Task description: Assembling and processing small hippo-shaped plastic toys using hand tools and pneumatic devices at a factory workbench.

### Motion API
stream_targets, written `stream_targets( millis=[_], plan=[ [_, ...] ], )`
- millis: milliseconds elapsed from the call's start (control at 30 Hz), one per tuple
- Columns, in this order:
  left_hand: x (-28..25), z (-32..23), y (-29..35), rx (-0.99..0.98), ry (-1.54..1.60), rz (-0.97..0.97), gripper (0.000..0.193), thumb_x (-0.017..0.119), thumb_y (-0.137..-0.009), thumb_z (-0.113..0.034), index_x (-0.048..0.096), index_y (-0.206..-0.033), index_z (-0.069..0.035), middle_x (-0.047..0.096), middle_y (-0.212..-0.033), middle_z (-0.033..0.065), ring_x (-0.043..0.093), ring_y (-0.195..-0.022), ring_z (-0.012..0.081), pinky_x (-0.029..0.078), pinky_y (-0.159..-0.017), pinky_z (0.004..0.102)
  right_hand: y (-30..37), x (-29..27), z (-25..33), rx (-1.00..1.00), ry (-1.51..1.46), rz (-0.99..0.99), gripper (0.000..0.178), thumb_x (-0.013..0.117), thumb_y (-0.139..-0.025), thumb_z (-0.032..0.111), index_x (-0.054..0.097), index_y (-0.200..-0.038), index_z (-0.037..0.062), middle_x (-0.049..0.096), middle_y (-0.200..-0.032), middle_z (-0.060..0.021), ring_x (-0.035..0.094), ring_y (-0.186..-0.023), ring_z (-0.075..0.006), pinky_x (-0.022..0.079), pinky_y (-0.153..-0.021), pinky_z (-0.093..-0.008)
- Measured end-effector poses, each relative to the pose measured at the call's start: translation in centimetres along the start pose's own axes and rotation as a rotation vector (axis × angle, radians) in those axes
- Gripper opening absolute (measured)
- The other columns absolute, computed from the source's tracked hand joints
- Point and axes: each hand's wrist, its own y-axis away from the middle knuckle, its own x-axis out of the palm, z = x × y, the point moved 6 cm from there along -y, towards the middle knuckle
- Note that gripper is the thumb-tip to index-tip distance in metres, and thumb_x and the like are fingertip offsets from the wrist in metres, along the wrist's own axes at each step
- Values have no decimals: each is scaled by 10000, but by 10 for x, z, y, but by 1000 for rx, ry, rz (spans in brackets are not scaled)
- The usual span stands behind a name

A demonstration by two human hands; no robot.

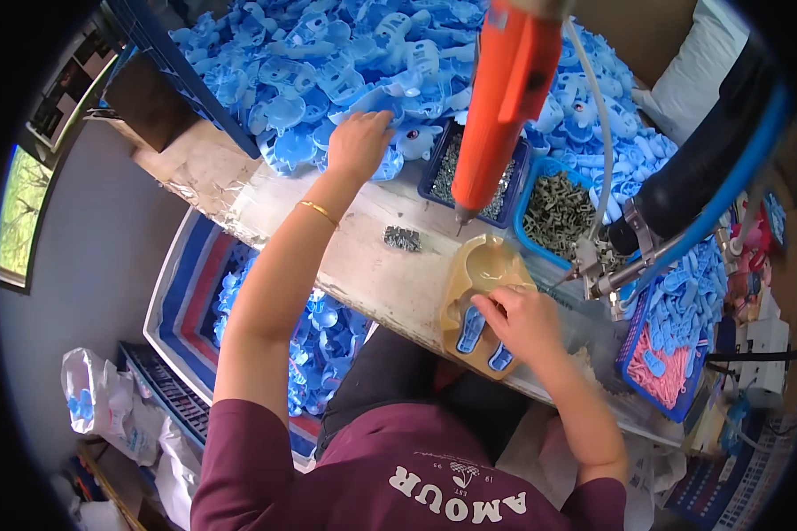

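My left hand [360, 146], with a gold bracelet [318, 211] on its wrist, reaches to the near edge of a large pile of blue plastic toy parts [328, 75]. Its fingers are curled over a blue plastic shell [376, 102]. At a tan fixture [459, 274] with a rounded hollow, my right hand [524, 326] has its fingers drawn together; what lies between them is hidden. Two blue leg-shaped parts [471, 329] sit in the fixture's slots beside that hand. An orange power screwdriver [505, 106] hangs point down just beyond the fixture.
Small screws fill a dark blue tray [427, 181]; a lighter blue tray [521, 232] holds grey metal pieces. A dark metallic block [402, 238] lies on the table [354, 257]. Blue and pink parts fill a basket [624, 354] at right. A striped bag [186, 301] of blue parts stands below left.
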Motion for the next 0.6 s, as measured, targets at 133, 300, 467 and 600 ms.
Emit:
stream_targets(
  millis=[133, 300, 467, 600],
  plan=[
    [-9, 38, -20, -89, 225, -167, 332, 598, -994, -331, 662, -1162, -52, 714, -975, 124, 673, -868, 292, 521, -757, 382, 2, -1, -6, 21, -82, -23, 314, 693, -930, 323, 671, -747, 69, 654, -693, -106, 652, -633, -317, 498, -571, -421],
    [-30, 73, 2, -636, 1276, -32, 238, 554, -1020, -236, 648, -1101, -34, 563, -774, -10, 480, -636, 76, 378, -566, 229, -1, -6, -6, 27, -125, -20, 308, 700, -926, 320, 680, -761, 61, 653, -697, -104, 643, -624, -312, 487, -568, -414],
    [-40, 56, 59, -820, 1636, 2, 212, 517, -1029, -231, 630, -1078, -58, 540, -746, -19, 453, -629, 62, 345, -545, 234, -4, -20, -5, 155, -297, 69, 176, 726, -907, 220, 735, -872, 48, 668, -735, -115, 609, -591, -287, 462, -565, -377],
    [-42, 46, 112, -683, 1561, 92, 204, 501, -989, -240, 615, -1022, -74, 581, -810, -20, 437, -644, 59, 313, -581, 217, -12, -55, 17, 61, -359, -248, 195, 765, -868, 142, 718, -1025, 36, 713, -935, -105, 660, -776, -264, 513, -659, -354]
  ],
)
